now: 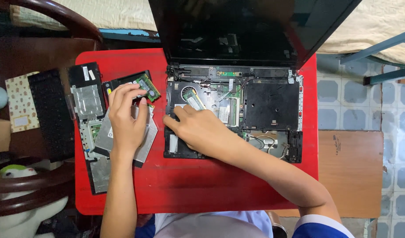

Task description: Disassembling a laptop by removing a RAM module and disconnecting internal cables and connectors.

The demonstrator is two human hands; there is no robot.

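Red desk (202, 189): square top, carrying all the parts listed below.

Laptop (237, 88): black, lid raised toward the far edge, dark screen. Keyboard deck removed; the opened base shows a green circuit board, loose wires, a black square plate at the right, and white labels on the inner parts.

Keyboard (50, 114): black, detached, lying off the desk's left edge, partly over a cream patterned card (19, 103).

Top cover panel (88, 119): black with silver metal lining and a small white label near its top, lying on the desk's left side.

Optical drive (145, 141): flat, silver, under the left hand.

Right hand (202, 130): forearm crossing the desk from the lower right, palm down over the laptop base, fingers spread and pressing at the left part of the board, beside a seated green memory module (192, 100). Nothing is grasped.

Left hand (127, 117): forearm coming straight up from the near edge, palm down on the optical drive, fingers (125, 92) curled onto a loose memory module (148, 87), green with black chips, lying on the desk between the cover panel and the laptop.
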